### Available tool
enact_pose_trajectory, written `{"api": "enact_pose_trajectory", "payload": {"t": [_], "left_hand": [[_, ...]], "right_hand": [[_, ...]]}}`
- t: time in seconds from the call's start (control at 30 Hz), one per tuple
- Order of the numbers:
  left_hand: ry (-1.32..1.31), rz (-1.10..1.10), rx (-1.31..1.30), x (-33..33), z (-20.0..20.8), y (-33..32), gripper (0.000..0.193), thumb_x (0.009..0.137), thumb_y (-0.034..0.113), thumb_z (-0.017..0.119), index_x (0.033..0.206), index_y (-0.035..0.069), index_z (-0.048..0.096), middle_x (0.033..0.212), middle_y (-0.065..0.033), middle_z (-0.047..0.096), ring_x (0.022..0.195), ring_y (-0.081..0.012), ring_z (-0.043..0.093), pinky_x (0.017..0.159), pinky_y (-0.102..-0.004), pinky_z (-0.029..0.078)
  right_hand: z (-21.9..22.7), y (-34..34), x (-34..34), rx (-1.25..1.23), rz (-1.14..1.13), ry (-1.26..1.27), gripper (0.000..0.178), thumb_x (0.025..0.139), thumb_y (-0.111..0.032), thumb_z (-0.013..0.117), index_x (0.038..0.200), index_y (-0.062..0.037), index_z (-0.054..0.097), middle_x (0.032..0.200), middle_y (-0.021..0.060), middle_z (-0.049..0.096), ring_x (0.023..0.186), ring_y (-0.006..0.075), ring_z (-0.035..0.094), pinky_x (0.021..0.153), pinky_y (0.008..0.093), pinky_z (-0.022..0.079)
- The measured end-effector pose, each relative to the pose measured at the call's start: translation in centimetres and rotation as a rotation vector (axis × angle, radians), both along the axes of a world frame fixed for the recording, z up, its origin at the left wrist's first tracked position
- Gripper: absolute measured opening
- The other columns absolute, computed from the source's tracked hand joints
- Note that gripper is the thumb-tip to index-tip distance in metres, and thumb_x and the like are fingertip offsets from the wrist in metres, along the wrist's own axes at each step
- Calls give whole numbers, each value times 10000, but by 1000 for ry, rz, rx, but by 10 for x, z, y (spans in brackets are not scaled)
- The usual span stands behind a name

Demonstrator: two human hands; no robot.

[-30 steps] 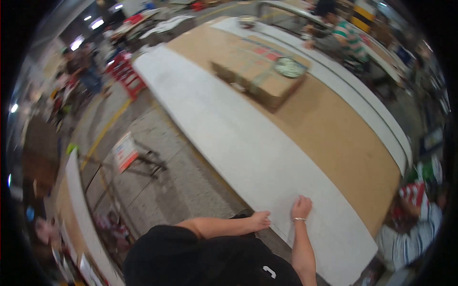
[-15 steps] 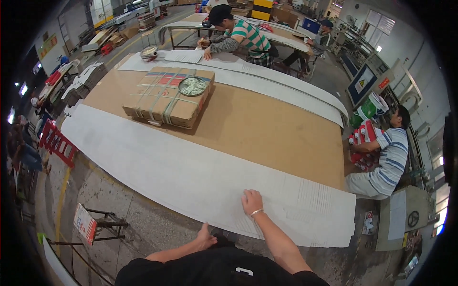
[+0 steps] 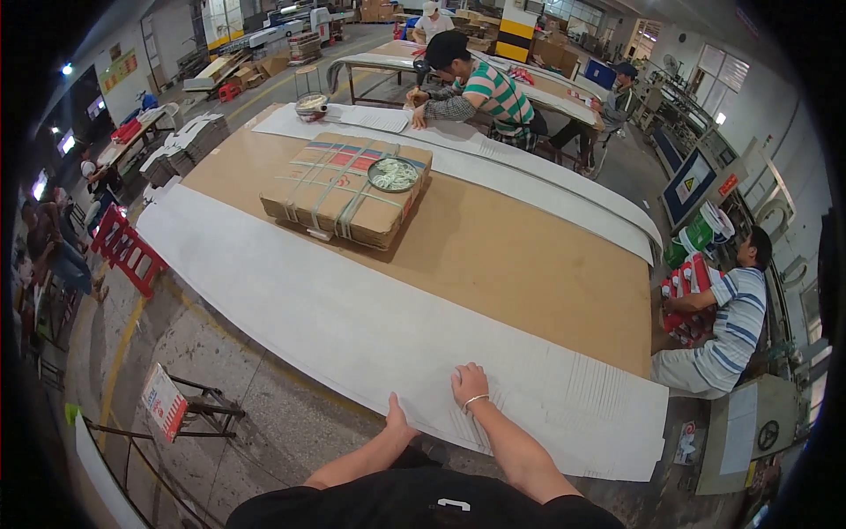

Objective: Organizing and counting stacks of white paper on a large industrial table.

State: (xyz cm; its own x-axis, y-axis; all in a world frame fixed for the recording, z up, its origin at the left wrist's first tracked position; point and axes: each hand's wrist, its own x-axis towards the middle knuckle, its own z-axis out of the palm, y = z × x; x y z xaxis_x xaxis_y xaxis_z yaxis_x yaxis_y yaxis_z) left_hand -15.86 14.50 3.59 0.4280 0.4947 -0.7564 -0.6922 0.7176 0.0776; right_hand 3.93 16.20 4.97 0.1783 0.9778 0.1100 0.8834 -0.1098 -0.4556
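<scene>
A long white sheet [image 3: 326,313], seemingly a stack of thin layers, lies along the near side of a brown board-topped table [image 3: 529,273]. On top of it rests my right hand [image 3: 470,384], a bracelet at its wrist. Its fingers are bent and pressed together, and anything under them is hidden. My left hand [image 3: 401,425] is at the near edge of the sheet, thumb stretched up and away from the fingers, which show only in part. Fine parallel lines, perhaps layered edges, mark the sheet's right end.
A strapped cardboard package [image 3: 344,189] on the table carries a round dish of pale stuff [image 3: 393,175]. More white sheets [image 3: 546,181] run along the far side, where a co-worker in stripes [image 3: 498,93] bends over. Another person [image 3: 727,322] sits at the right end. A stool [image 3: 189,406] stands front left.
The view has shifted, so the table sits lower and farther right. My left hand has moved up to the sheet's near edge; my right hand stays on the sheet.
</scene>
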Motion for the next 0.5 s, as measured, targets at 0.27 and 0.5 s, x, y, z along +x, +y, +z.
{"api": "enact_pose_trajectory", "payload": {"t": [0.27, 0.5], "left_hand": [[6, 101, 64, -3, 0, -7, 660, 874, 570, 329, 1331, 94, 328, 1345, -97, 384, 1216, -333, 377, 984, -533, 296], [-27, 123, 26, 0, 3, -4, 646, 872, 553, 365, 1309, 77, 359, 1320, -100, 416, 1194, -321, 402, 990, -492, 312]], "right_hand": [[-6, 21, -12, 10, 69, 0, 238, 745, -225, 576, 904, -53, 610, 871, 139, 555, 856, 324, 512, 763, 405, 432], [-9, 15, -14, 50, 69, 9, 247, 735, -205, 568, 918, -43, 601, 863, 153, 557, 848, 334, 511, 767, 414, 430]]}}
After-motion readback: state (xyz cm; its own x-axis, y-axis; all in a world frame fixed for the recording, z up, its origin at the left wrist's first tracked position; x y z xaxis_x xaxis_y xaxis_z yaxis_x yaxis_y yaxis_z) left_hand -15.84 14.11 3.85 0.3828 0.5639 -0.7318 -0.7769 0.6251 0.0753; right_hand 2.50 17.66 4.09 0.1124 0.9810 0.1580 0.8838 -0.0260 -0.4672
